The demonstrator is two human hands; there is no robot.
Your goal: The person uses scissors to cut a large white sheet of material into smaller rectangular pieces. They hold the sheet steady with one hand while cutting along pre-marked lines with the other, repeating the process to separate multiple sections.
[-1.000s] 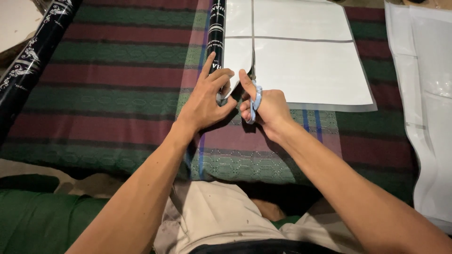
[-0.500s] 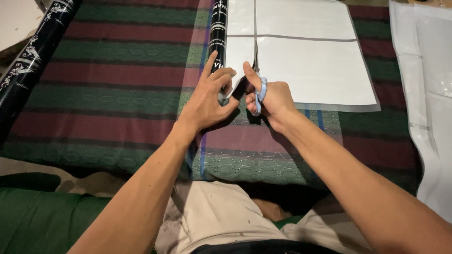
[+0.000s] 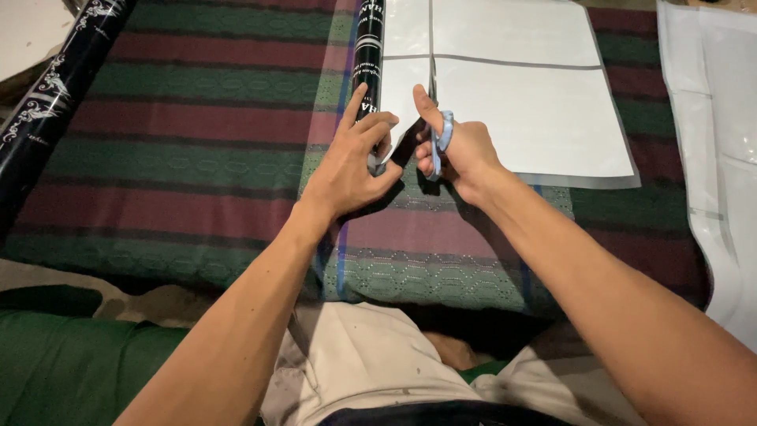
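The right hand point(image 3: 461, 150) is closed around the pale blue plastic handles of a pair of scissors point(image 3: 440, 136), thumb pointing away along the cut and fingers threaded through the loops; the blades themselves are mostly hidden between the two hands, aligned with a straight slit that runs far up through a large white rectangular sheet with a thin grey border point(image 3: 520, 95). The left hand point(image 3: 355, 162) lies just left of the scissors, palm down, index finger extended toward the far side and the remaining fingers curled, pinching the near edge of the sheet's narrow left strip; the two hands nearly touch. The sheet lies flat, far and right of the hands, divided by grey lines into panels. Along the sheet's left edge, touching it, runs a black printed roll with white lettering point(image 3: 367, 47), lengthwise from near to far; the left index fingertip rests against it. Everything sits on a woven cloth striped in dark red and green point(image 3: 181, 142). A second black roll with white ornament point(image 3: 55, 102) lies diagonally at the far left, well apart from the hands. At the far right edge lies a strip of translucent white plastic sheeting point(image 3: 710, 142). Nearest the camera appear the person's light beige shorts point(image 3: 355, 363).
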